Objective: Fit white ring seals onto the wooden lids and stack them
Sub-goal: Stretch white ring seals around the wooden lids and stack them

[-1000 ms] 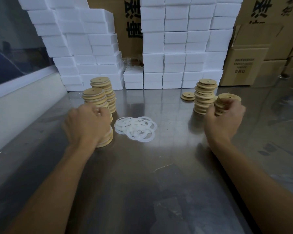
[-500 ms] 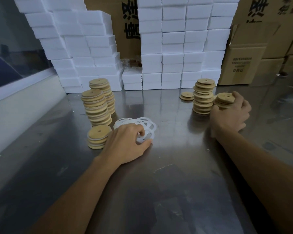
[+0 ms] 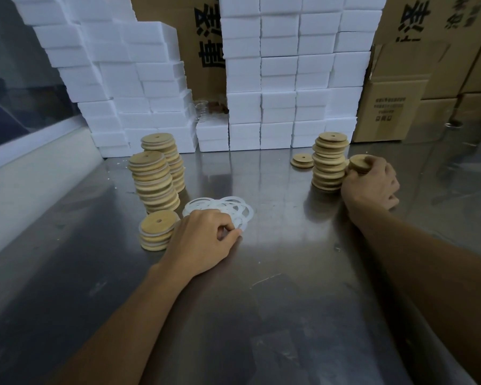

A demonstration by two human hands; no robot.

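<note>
A loose pile of white ring seals (image 3: pixel 228 208) lies mid-table. My left hand (image 3: pixel 203 241) rests at the pile's near edge, its fingertips pinching one ring. To its left stands a short stack of sealed wooden lids (image 3: pixel 156 229), and behind that two tall stacks (image 3: pixel 153 182). On the right my right hand (image 3: pixel 372 184) grips a small bundle of wooden lids (image 3: pixel 358 163), thumb on top, beside a tall stack of bare lids (image 3: pixel 329 162). A couple of lids (image 3: pixel 302 160) lie flat further back.
The steel table (image 3: pixel 261 287) carries walls of white foam boxes (image 3: pixel 278 79) along the back. Cardboard cartons (image 3: pixel 395 107) stand at the back right. A pale ledge (image 3: pixel 25 173) borders the table on the left.
My left hand left the short lid stack and moved right to the ring pile, where it now pinches a ring. My right hand lowered its bundle of lids beside the right stack.
</note>
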